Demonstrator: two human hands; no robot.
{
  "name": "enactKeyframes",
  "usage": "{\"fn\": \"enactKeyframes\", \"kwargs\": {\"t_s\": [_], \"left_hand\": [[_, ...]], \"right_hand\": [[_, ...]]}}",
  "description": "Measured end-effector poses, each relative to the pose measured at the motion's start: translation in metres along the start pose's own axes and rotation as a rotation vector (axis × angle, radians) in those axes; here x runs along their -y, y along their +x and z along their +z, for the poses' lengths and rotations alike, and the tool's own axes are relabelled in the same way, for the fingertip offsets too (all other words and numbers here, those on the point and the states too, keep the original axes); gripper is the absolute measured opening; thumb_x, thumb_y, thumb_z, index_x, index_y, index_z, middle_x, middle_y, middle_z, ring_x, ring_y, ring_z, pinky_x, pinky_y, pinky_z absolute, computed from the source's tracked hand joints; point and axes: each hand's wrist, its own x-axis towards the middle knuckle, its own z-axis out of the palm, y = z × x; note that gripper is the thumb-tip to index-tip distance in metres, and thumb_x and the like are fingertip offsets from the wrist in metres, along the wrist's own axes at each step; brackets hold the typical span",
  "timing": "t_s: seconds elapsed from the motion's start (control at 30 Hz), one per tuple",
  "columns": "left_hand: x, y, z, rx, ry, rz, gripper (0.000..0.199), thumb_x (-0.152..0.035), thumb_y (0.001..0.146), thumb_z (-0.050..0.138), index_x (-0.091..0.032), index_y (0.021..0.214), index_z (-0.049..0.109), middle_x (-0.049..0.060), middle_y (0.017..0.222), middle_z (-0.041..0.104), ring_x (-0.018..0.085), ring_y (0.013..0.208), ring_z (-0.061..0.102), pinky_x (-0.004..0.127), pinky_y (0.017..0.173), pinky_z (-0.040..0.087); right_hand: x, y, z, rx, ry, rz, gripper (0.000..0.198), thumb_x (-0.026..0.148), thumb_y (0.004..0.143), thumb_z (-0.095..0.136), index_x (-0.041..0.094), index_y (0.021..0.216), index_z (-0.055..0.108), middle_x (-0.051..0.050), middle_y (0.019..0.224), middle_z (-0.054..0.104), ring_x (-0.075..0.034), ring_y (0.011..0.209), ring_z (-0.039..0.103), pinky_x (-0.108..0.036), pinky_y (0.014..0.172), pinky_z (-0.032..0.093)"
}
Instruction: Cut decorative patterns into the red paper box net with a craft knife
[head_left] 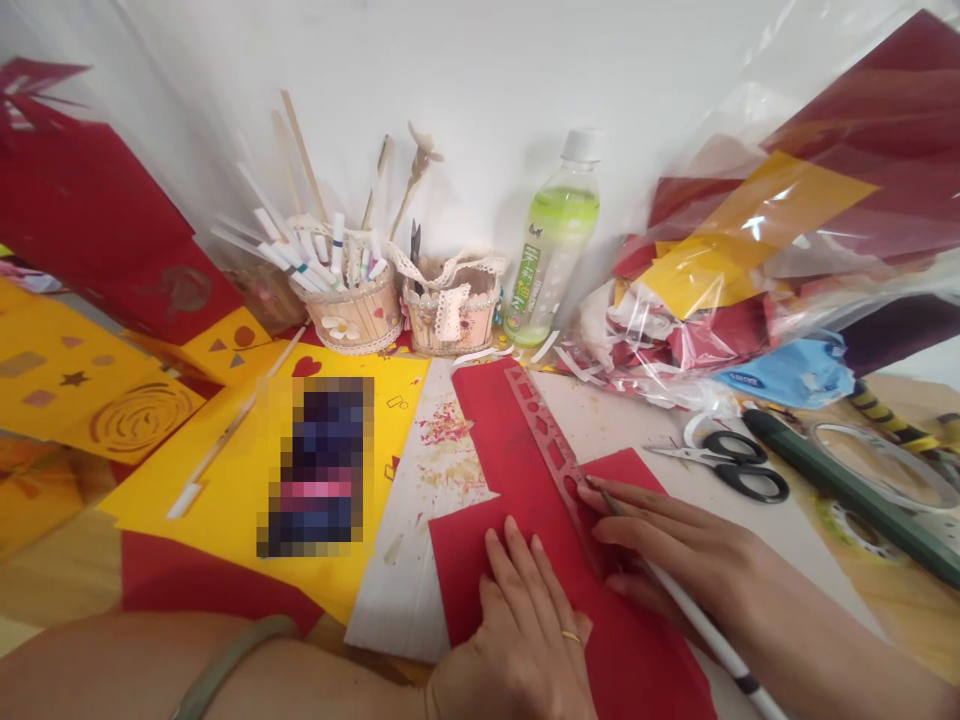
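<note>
A sheet of red paper (517, 440), cut into a stepped outline, lies on the pale cutting board (409, 580). My left hand (521, 635) rests flat on its lower left part, fingers stretched out and holding nothing. A clear stencil ruler (545, 438) with cut-out shapes lies slantwise across the red sheet. My right hand (675, 560) grips a slim white pen-like tool (697, 620) with a dark band and a grey tip. That tip is beside the ruler's lower part, where my right fingers also touch the ruler. Whether it is a pen or a knife I cannot tell.
Black-handled scissors (731, 462) and a dark green long tool (847, 490) lie on the right. Behind stand a green drink bottle (555, 240), a marker basket (352, 310) and a plastic bag of paper scraps (712, 300). Yellow paper (232, 500) lies left.
</note>
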Motion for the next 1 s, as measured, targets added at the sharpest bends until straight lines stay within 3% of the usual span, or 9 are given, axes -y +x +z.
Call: {"fn": "enactKeyframes", "kwargs": {"t_s": [0.13, 0.27, 0.37, 0.47, 0.6, 0.67, 0.83, 1.0], "left_hand": [[0.002, 0.001, 0.000, -0.040, -0.009, 0.014, 0.029, -0.021, 0.085, 0.055, 0.003, 0.077, 0.068, 0.021, 0.071, 0.067, 0.029, 0.059, 0.068, 0.024, 0.042, 0.052], [0.001, 0.000, -0.001, -0.026, -0.017, 0.002, 0.030, -0.022, 0.085, 0.056, 0.005, 0.078, 0.067, 0.024, 0.073, 0.066, 0.030, 0.060, 0.068, 0.025, 0.041, 0.051], [0.000, -0.001, -0.001, -0.029, -0.022, -0.007, 0.029, -0.022, 0.084, 0.057, 0.005, 0.077, 0.066, 0.025, 0.074, 0.066, 0.032, 0.061, 0.068, 0.025, 0.041, 0.051], [-0.001, -0.001, 0.001, -0.081, -0.025, 0.000, 0.026, -0.017, 0.083, 0.056, 0.003, 0.070, 0.066, 0.023, 0.071, 0.067, 0.029, 0.057, 0.068, 0.023, 0.040, 0.051], [-0.001, 0.000, 0.001, -0.135, -0.057, -0.014, 0.021, -0.014, 0.079, 0.058, 0.000, 0.064, 0.063, 0.020, 0.065, 0.067, 0.026, 0.051, 0.066, 0.023, 0.039, 0.051], [-0.001, 0.001, 0.000, -0.139, -0.077, -0.019, 0.018, -0.012, 0.078, 0.057, -0.002, 0.064, 0.062, 0.019, 0.063, 0.067, 0.026, 0.050, 0.066, 0.023, 0.039, 0.051], [0.003, 0.003, -0.004, -0.083, -0.090, 0.014, 0.012, -0.007, 0.074, 0.050, -0.007, 0.074, 0.062, 0.015, 0.075, 0.070, 0.024, 0.050, 0.066, 0.020, 0.037, 0.049], [-0.001, -0.008, -0.003, 0.013, -0.024, 0.036, 0.028, -0.011, 0.079, 0.045, -0.003, 0.096, 0.066, 0.016, 0.095, 0.069, 0.024, 0.061, 0.069, 0.020, 0.043, 0.050]], "right_hand": [[0.014, 0.000, 0.009, -0.127, -0.076, -0.056, 0.021, 0.019, 0.091, 0.048, 0.013, 0.107, 0.061, -0.013, 0.105, 0.072, -0.028, 0.108, 0.063, -0.038, 0.079, 0.059], [0.007, -0.002, 0.005, -0.096, 0.069, 0.074, 0.016, 0.022, 0.089, 0.051, 0.020, 0.103, 0.060, -0.012, 0.108, 0.070, -0.025, 0.103, 0.065, -0.035, 0.077, 0.059], [-0.007, -0.001, 0.000, -0.031, 0.114, 0.063, 0.017, 0.022, 0.086, 0.054, 0.023, 0.103, 0.058, -0.012, 0.124, 0.063, -0.027, 0.128, 0.046, -0.040, 0.090, 0.053], [-0.014, 0.001, 0.000, 0.070, 0.075, -0.007, 0.023, 0.024, 0.088, 0.053, 0.022, 0.110, 0.055, -0.012, 0.132, 0.058, -0.026, 0.135, 0.035, -0.045, 0.097, 0.047], [-0.011, 0.003, 0.004, 0.024, -0.102, -0.082, 0.030, 0.035, 0.088, 0.055, 0.017, 0.111, 0.058, -0.018, 0.122, 0.064, -0.030, 0.125, 0.049, -0.055, 0.099, 0.041], [-0.007, 0.003, 0.005, -0.037, -0.159, -0.106, 0.034, 0.039, 0.087, 0.055, 0.013, 0.108, 0.060, -0.020, 0.113, 0.067, -0.032, 0.115, 0.057, -0.056, 0.095, 0.045], [0.001, 0.001, 0.009, -0.126, -0.178, -0.086, 0.034, 0.039, 0.090, 0.050, 0.009, 0.103, 0.061, -0.020, 0.103, 0.071, -0.032, 0.105, 0.063, -0.043, 0.075, 0.058], [0.007, 0.000, 0.016, -0.194, -0.235, -0.058, 0.035, 0.040, 0.094, 0.042, 0.010, 0.100, 0.060, -0.020, 0.102, 0.072, -0.030, 0.095, 0.068, -0.038, 0.063, 0.060]]}}
